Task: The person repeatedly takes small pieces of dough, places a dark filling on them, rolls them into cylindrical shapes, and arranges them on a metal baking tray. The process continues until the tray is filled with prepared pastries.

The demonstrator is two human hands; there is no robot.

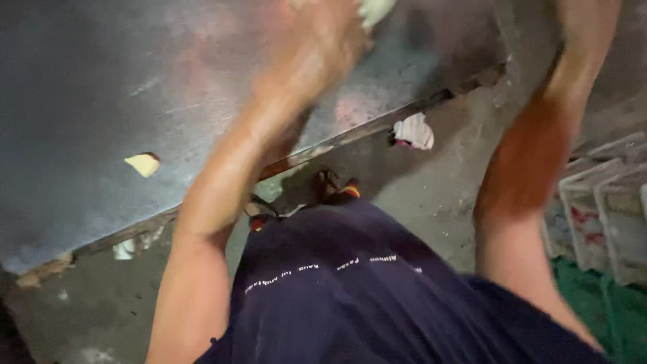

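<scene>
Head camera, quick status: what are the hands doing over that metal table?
Left hand blurred, on a pale lump at the top edge. Right hand out of frame. Pale scrap lies apart on the metal table.

The tabletop looks like dull grey sheet metal, smooth with faint scratches and a soft sheen, and a pale, doughy-looking scrap lies on it (matt and soft). The floor is rough, stained concrete with a crumpled white cloth or paper wad on it. The dark navy garment is matt woven cloth, and the stacked crates look like scuffed pale plastic.
</scene>
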